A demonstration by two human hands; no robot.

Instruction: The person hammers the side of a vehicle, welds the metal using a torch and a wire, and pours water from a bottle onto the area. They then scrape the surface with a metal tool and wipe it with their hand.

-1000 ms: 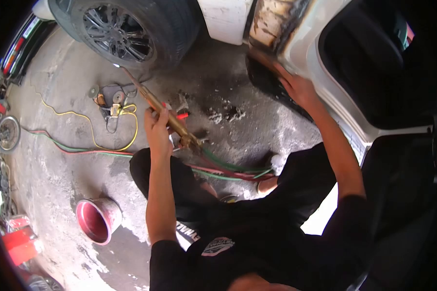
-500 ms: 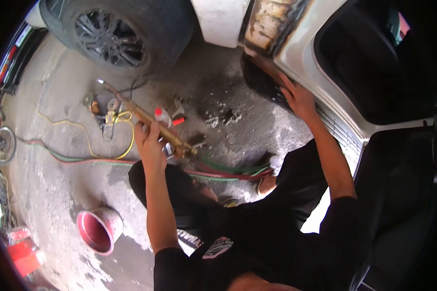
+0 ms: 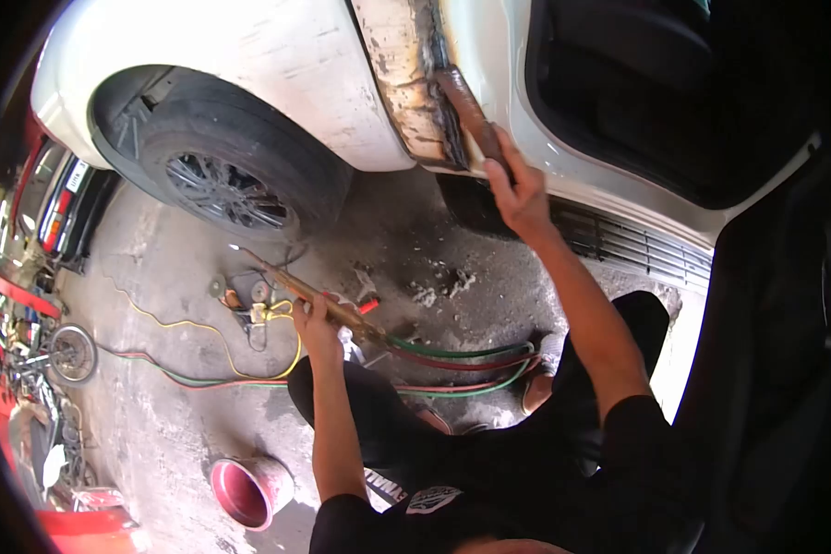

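My left hand [image 3: 319,331] is closed around a brass gas torch [image 3: 349,319] with a long thin neck. The torch's tip [image 3: 234,247] points to the upper left and shows a small bright spot. Green and red hoses [image 3: 462,362] trail from its back end across the floor. In my right hand [image 3: 524,198] is a flat, brown, rusty-looking bar [image 3: 469,109], gripped near its lower end. The bar's far end overlaps the scorched, bare-metal strip [image 3: 411,92] on the white car's body, beside the door opening.
A black car wheel [image 3: 231,189] stands at upper left. On the floor lie a yellow hose [image 3: 217,342], a gauge set [image 3: 260,294] and a red-capped bottle. A red bucket [image 3: 249,489] lies tilted at lower left. A bicycle wheel [image 3: 72,355] and clutter line the left side.
My right hand has raised the bar from low beside the sill up against the scorched strip. The view has shifted, showing more of the car. My left hand still holds the torch.
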